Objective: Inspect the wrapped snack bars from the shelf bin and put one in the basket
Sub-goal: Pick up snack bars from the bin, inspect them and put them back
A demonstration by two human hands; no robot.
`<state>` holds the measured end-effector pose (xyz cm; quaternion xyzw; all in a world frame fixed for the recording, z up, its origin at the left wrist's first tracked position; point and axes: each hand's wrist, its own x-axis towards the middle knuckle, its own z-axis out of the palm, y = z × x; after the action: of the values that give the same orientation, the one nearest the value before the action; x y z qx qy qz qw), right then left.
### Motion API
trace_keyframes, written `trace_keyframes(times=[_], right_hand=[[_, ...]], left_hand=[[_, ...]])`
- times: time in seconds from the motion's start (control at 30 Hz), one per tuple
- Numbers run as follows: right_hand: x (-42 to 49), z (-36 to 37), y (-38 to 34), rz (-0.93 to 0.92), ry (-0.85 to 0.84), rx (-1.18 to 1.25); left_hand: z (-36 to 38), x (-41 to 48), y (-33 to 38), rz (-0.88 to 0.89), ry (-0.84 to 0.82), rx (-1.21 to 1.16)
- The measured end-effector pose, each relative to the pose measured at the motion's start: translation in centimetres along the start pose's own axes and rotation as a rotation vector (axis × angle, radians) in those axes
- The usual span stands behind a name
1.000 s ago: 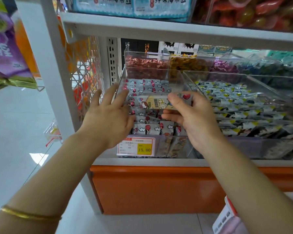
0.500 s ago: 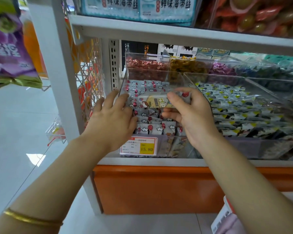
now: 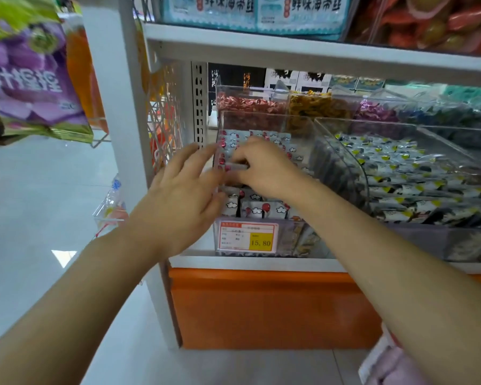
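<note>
A clear shelf bin [image 3: 292, 240] holds several light-blue wrapped snack bars [image 3: 261, 209] printed with red and white shapes. My right hand [image 3: 264, 169] is curled over the bin and pinches one snack bar [image 3: 235, 166], which is turned edge-on so only a thin grey strip shows. At the bin's left wall my left hand [image 3: 184, 195] has its fingers straight and spread, their tips close to the bar's left end. I cannot tell whether they touch it. A pink and white object [image 3: 386, 365] at the bottom right may be the basket.
A price tag [image 3: 247, 240] reading 15.80 is fixed to the bin front. A larger clear bin [image 3: 342, 162] of green-marked packets stands to the right, with candy bins [image 3: 250, 104] behind. A white shelf post [image 3: 122, 134] rises at the left and an upper shelf [image 3: 289, 48] overhangs.
My right hand has moved left and turned the bar, so its yellow printed face no longer shows. My left hand has lifted slightly toward the bar's left end.
</note>
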<state>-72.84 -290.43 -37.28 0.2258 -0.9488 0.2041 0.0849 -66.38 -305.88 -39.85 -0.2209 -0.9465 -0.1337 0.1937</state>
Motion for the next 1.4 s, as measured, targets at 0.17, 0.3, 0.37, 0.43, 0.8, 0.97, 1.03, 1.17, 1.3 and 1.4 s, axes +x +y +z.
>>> trace_keyframes(times=[0.17,0.3,0.37,0.43,0.8,0.97,1.03,1.17,1.3,1.4], right_hand=[[-0.2,1.2,0.6,0.024,-0.073,-0.220],[0.7,0.0,0.8,0.027,-0.030,-0.063],[1.6,-0.4,1.1,0.049,0.078,0.004],[2.5,0.0,1.2,0.039,0.103,-0.074],[2.2,-1.1,0.4,0.027,0.284,0.329],[-2.2,-2.5,1.0,0.079,0.658,0.584],[-4.0,-2.9,1.5,0.160,0.711,0.753],[-7.2,-2.9,2.2,0.274,0.611,1.223],[-9.0,-2.6,2.7,0.357,0.541,1.539],[-9.5,-2.7,3.1,0.388,0.490,1.632]], left_hand=[[0.2,-0.1,-0.4,-0.054,-0.012,-0.017],[0.5,0.3,-0.4,-0.067,-0.041,-0.065],[0.3,0.5,-0.5,-0.076,-0.040,-0.087],[0.2,0.6,-0.5,-0.083,-0.041,-0.092],[0.1,0.7,-0.1,-0.097,0.014,-0.179],[-0.2,0.9,0.6,-0.137,0.219,-0.185],[-0.3,1.0,1.2,-0.128,0.301,-0.195],[0.0,1.0,2.8,-0.176,0.277,-0.379],[0.7,1.2,3.9,-0.270,0.173,-0.805],[0.8,1.3,4.4,-0.354,0.118,-1.137]])
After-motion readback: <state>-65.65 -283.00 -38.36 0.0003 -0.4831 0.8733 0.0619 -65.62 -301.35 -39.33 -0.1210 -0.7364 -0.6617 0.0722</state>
